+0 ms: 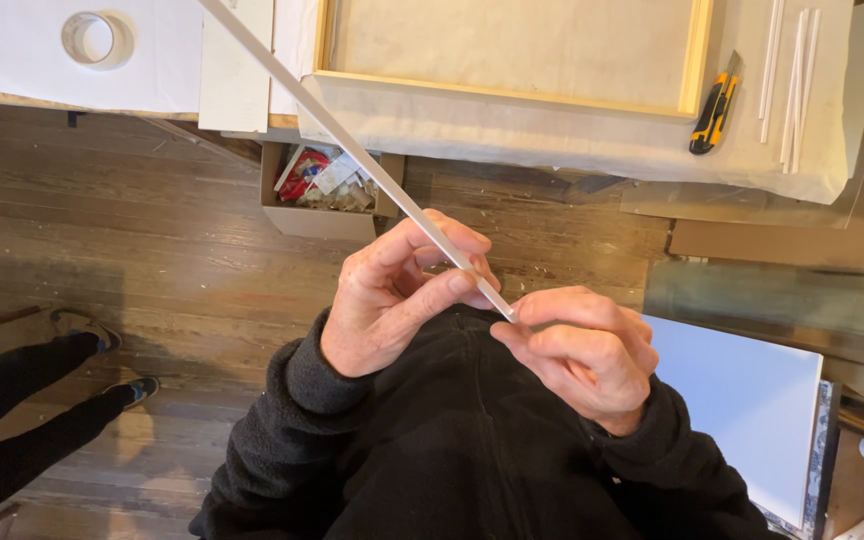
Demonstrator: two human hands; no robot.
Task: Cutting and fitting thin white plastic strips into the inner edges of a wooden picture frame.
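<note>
Counter (572,150) running across top of frame w/ a wood-framed canvas stretcher (512,50) lying on pale sheet. Long thin white strip (352,150) crossing diag. from top edge, upper left of ctr, down to ctr of frame, passing in front of the counter edge.

Risks, judged: the strip is long and slim, so the far end is probably swaying unsupported; could be flexing or snapping if the near end gets bent hard. Far end may also be knocking the frame corner. Grip is at the tip only, so slipping out looks possible.

Left hand (392,300), ctr frame: fingers curled, thumb and fingertips pinching the strip just above its near end. Right hand (587,355), right of ctr: closed loosely, thumb and forefinger pinching the very tip. Hands nearly touching, strip end lying between them, close to the chest.

Smaller: orange-black utility knife (714,105) upper right, spare white strips (792,85) beside it, tape roll (92,38) upper left.
</note>
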